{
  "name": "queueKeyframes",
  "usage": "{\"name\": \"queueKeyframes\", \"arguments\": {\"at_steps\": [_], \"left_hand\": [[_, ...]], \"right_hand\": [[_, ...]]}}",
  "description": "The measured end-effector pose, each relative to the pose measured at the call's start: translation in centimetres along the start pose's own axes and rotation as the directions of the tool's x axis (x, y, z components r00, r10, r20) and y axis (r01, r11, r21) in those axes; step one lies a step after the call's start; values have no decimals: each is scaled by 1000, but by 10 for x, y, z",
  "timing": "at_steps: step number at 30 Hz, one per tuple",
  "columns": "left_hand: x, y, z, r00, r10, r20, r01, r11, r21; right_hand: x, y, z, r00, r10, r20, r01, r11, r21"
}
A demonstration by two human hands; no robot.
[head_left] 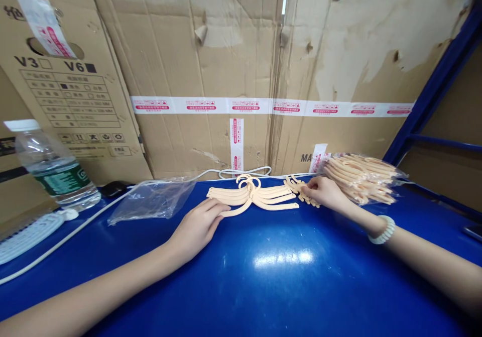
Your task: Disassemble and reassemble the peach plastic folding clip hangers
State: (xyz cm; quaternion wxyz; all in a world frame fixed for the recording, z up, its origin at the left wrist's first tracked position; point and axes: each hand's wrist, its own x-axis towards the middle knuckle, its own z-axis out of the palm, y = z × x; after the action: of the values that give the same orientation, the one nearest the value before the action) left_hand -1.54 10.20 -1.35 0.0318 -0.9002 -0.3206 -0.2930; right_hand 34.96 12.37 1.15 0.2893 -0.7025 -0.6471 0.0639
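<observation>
Holding the front hanger [276,207] in the left hand [201,222], hiding its tip. Touching beige pieces [294,184], partly hidden behind the right hand [327,192]; cannot tell whether gripping.

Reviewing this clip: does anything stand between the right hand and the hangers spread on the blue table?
Yes, a heap of small pieces lies between the right hand and the hangers, beside the hangers' right ends.
</observation>
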Motion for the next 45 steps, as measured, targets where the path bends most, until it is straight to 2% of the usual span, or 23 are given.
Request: {"name": "queueKeyframes", "arguments": {"at_steps": [4, 9, 13, 16, 18, 23, 28, 34, 39, 45], "left_hand": [[-2, 1, -3, 1000, -2, -2, 2, 1000, 14], [-5, 4, -5, 999, 12, -33, -10, 999, 46], [-7, 8, -6, 995, 84, -53, -77, 990, 119], [-9, 11, -8, 993, 110, -52, -101, 982, 161], [-10, 12, -9, 993, 108, -52, -98, 981, 166], [-11, 11, -9, 996, 68, -58, -60, 990, 129], [-11, 10, -7, 998, 34, -45, -31, 997, 75], [-10, 10, -9, 999, 23, -40, -22, 1000, 12], [-8, 12, -10, 997, 11, -77, -13, 1000, -16], [-8, 13, -10, 995, 38, -97, -38, 999, 2]], "right_hand": [[-4, -4, -13, 999, 46, 15, -48, 960, 275], [-26, -20, -26, 987, 5, 162, -108, 765, 635], [-52, -35, -24, 955, -27, 295, -213, 628, 748], [-66, -40, -20, 941, -64, 334, -256, 512, 820], [-71, -39, -18, 940, -96, 327, -246, 473, 846], [-70, -28, -12, 945, -89, 314, -242, 456, 857], [-67, -18, -4, 923, -35, 383, -335, 416, 845], [-67, -19, -4, 868, -47, 495, -457, 318, 831], [-68, -20, -7, 776, -117, 620, -589, 218, 778], [-69, -22, -8, 751, -142, 645, -613, 212, 761]]}}
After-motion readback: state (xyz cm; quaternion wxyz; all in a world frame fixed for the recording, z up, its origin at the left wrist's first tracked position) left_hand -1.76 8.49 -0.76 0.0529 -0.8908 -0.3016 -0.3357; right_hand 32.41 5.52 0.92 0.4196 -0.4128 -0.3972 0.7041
